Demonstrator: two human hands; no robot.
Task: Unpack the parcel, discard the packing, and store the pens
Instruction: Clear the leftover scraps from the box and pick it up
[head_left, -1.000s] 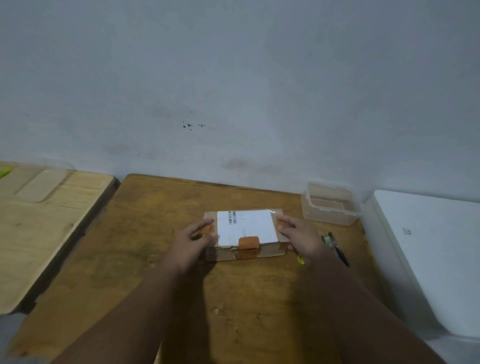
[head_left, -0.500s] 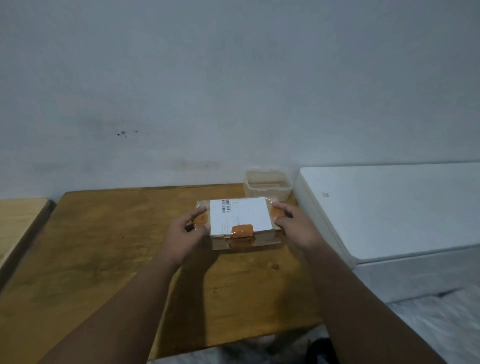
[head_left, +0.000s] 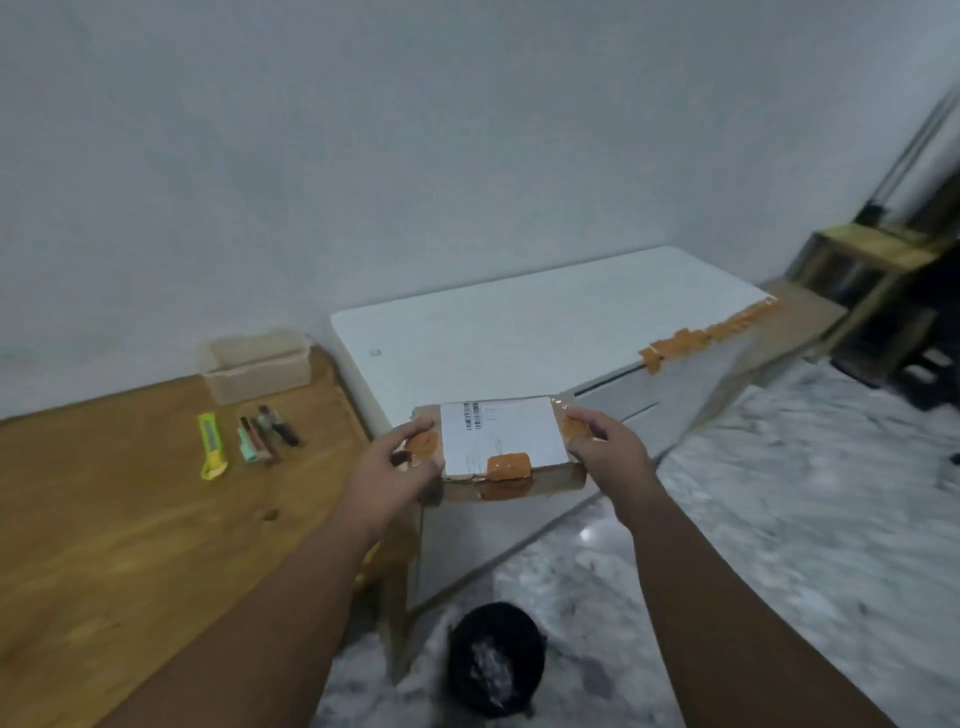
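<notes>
A flat cardboard parcel (head_left: 501, 436) with a white shipping label and orange tape hangs in the air past the right edge of the wooden table (head_left: 104, 519). My left hand (head_left: 395, 467) grips its left end and my right hand (head_left: 608, 452) grips its right end. Several pens (head_left: 265, 431) and a yellow highlighter (head_left: 210, 441) lie on the table near its far right corner. Behind them stands a clear plastic container (head_left: 257, 364) against the wall.
A black waste bin (head_left: 496, 657) with crumpled material inside stands on the marble floor below the parcel. A low white cabinet (head_left: 519, 322) with orange tape on its right end sits to the table's right. A dark shelf unit (head_left: 893, 291) stands far right.
The parcel has been lifted off the table and carried right, past the table edge and above the bin. The view has swung right, so the pens and bin show now.
</notes>
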